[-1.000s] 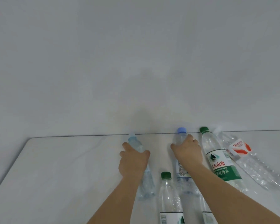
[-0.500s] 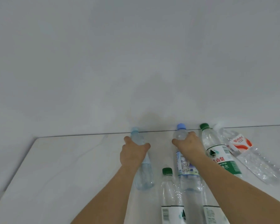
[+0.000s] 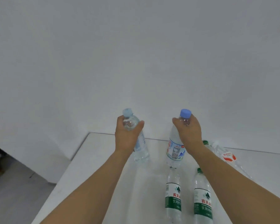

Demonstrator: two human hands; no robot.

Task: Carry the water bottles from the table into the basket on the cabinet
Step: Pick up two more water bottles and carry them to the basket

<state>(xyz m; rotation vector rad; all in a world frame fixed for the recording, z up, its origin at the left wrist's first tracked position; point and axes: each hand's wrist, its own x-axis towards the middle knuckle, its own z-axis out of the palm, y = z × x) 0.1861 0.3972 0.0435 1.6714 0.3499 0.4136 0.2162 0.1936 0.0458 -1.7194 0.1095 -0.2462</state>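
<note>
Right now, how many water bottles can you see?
6. One in the left hand, one in the right hand, both lifted. Four on the table: two green-labelled near, a green-capped one behind the right arm, and a red-labelled one.

Soft, even, shadowless light; slight blur, wide-angle bending at edges.

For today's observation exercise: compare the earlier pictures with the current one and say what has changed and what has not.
Both hands, already gripping, have lifted their bottles upright off the table: the left hand the pale-capped bottle, the right hand the blue-capped bottle. The green-label bottles and the red-label bottle stayed lying there.
</note>
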